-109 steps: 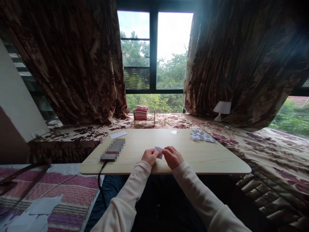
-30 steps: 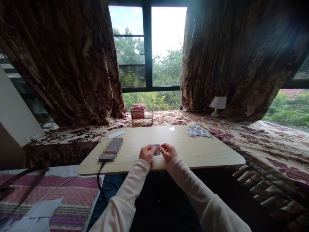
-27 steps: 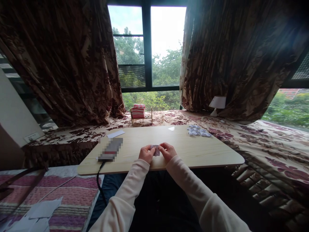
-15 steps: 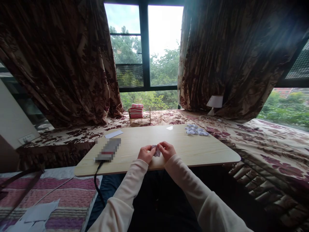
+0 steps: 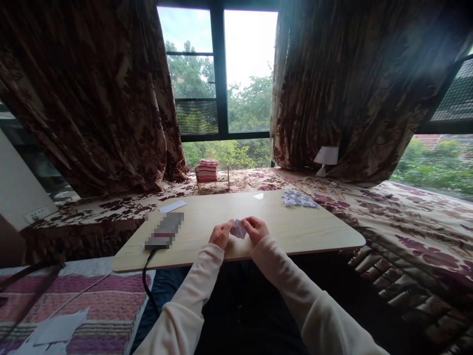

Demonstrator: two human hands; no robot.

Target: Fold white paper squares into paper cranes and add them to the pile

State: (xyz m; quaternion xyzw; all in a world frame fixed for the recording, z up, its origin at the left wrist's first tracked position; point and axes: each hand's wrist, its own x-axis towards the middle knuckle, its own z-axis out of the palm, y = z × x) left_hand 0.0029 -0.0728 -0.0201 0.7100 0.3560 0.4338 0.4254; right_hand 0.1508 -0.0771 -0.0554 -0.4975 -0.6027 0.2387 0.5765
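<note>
Head view: a small folded paper (image 5: 238, 229), pale lilac-grey, is held above the near part of the wood-grain table (image 5: 306, 228). The left hand (image 5: 220, 234) pinches one side of it, the right hand (image 5: 256, 230) the other. Its surface shows creases and slanting facets; the exact form appears irregular but is too small to confirm. A heap of similarly coloured pieces (image 5: 297, 198) lies near the table's far right corner.

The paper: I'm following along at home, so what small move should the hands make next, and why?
Probably press the paper flatter: the left hand and right hand pinch it at opposite sides, and its surface looks creased rather than flat.
</note>
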